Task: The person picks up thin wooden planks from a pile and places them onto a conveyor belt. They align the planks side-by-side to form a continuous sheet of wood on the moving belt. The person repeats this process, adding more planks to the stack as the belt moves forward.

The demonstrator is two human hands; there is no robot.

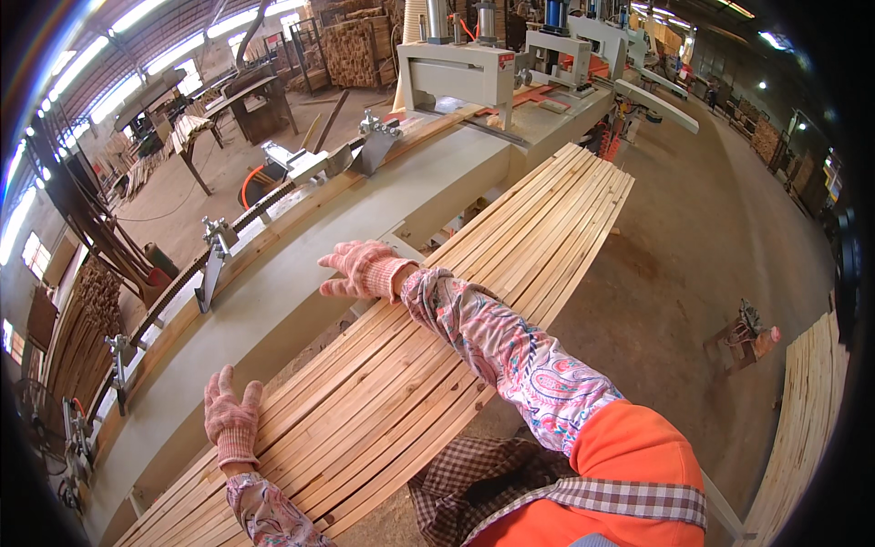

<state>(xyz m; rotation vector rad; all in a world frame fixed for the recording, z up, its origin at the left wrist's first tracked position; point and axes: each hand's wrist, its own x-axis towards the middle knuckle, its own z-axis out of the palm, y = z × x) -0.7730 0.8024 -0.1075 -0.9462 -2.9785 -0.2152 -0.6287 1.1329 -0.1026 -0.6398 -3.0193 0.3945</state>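
Observation:
A long layer of narrow pale wooden strips lies side by side in front of me, running from lower left to upper right. My right hand, in a pink knit glove, reaches across the strips to the edge of the beige machine bed. Its fingers are spread, with nothing seen in them. Farther left, my left hand, gloved alike, is by the strips' far edge beside the bed. Its fingers are stretched out and apart, holding nothing visible. On the bed, a thin wooden strip runs along the chain side.
Metal clamp brackets stand along a dark chain on the bed's far side. A beige machine housing rises ahead. Stacked wood lies at the far right, near a small floor stand. A wood pile stands behind.

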